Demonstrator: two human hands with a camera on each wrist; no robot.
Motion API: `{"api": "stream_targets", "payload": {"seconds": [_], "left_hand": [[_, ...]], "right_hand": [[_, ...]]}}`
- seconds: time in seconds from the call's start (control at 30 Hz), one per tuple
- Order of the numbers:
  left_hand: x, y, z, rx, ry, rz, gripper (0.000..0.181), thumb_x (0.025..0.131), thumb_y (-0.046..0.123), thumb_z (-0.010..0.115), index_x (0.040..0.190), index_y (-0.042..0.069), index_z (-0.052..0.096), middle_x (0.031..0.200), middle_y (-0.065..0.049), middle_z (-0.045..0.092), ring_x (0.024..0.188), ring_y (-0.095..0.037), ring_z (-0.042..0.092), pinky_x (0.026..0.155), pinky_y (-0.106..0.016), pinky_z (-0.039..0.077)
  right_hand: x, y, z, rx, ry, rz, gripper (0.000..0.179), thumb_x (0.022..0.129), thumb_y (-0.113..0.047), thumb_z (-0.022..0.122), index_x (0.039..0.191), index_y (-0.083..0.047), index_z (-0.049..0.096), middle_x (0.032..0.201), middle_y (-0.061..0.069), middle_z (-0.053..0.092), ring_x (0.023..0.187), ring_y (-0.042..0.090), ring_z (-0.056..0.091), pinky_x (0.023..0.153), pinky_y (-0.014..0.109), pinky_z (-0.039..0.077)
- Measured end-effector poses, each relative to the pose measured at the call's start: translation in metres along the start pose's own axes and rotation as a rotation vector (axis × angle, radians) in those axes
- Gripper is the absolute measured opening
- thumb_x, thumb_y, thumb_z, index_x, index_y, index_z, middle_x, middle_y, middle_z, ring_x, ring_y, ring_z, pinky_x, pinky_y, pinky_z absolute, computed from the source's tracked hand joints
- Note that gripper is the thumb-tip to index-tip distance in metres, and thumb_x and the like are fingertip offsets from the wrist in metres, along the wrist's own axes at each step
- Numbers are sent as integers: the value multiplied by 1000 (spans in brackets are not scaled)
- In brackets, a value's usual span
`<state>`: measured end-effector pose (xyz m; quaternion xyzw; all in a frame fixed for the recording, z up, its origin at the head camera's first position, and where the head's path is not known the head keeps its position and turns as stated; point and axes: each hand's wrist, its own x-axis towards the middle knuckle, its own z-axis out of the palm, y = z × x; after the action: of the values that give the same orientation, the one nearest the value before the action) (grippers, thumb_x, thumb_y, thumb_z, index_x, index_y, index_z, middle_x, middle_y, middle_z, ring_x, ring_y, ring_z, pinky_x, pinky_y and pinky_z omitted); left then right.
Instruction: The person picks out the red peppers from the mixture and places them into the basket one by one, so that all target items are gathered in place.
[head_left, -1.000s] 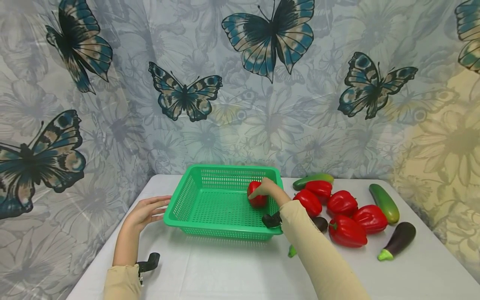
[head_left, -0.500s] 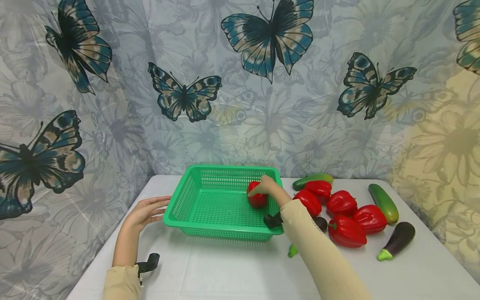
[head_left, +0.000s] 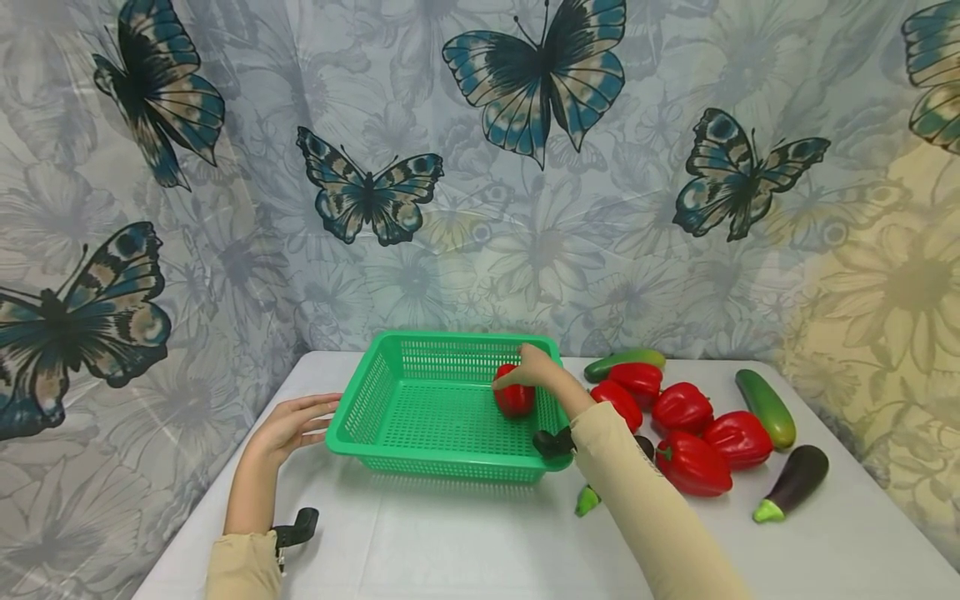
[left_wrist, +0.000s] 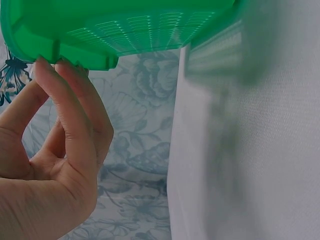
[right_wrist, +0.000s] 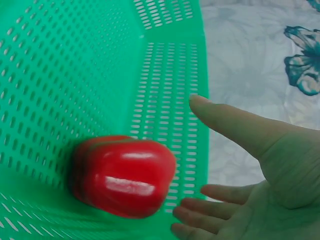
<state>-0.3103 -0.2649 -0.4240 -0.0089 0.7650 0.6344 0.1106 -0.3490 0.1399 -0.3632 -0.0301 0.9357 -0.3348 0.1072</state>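
Note:
A red bell pepper (head_left: 513,402) lies in the right end of the green plastic basket (head_left: 442,459). Over that end, my right hand (head_left: 542,372) is just beside the pepper. In the right wrist view its thumb and fingers are spread, with a gap between them and the pepper. My left hand (head_left: 291,427) is at the basket's left side, its fingers extended toward the rim. The left wrist view shows its fingertips (left_wrist: 42,65) right at the underside of the rim.
Right of the basket lie several more red bell peppers (head_left: 693,462), two green cucumbers (head_left: 767,407) and an eggplant (head_left: 795,482). My right sleeve (head_left: 637,492) partly covers another eggplant with a green stem (head_left: 587,500). A butterfly-print cloth (head_left: 465,283) hangs behind the white table (head_left: 420,542).
My right hand has let go of the red bell pepper and drawn slightly up and to the right. The pepper stays in the basket; my left hand keeps its place.

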Motion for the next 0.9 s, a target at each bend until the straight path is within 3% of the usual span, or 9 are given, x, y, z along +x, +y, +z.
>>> {"api": "stream_targets", "payload": {"seconds": [0.53,0.9], "left_hand": [[1,-3,-1,-12,0,-7,57,95,31,65,140,-1,51,108,12,66,96,-7,67,83,-28,57],[4,-4,-2,-13,2,-3,56,95,30,64,139,-1,51,108,11,66,95,-8,68,83,-28,57]], "right_hand": [[-17,-1,-17,9,17,-141,89,84,-33,75,149,7,29,151,28,36,140,43,36,110,53,38],[-31,6,-29,99,38,-158,87,87,-34,73,151,3,26,154,25,32,143,41,32,112,54,35]]}}
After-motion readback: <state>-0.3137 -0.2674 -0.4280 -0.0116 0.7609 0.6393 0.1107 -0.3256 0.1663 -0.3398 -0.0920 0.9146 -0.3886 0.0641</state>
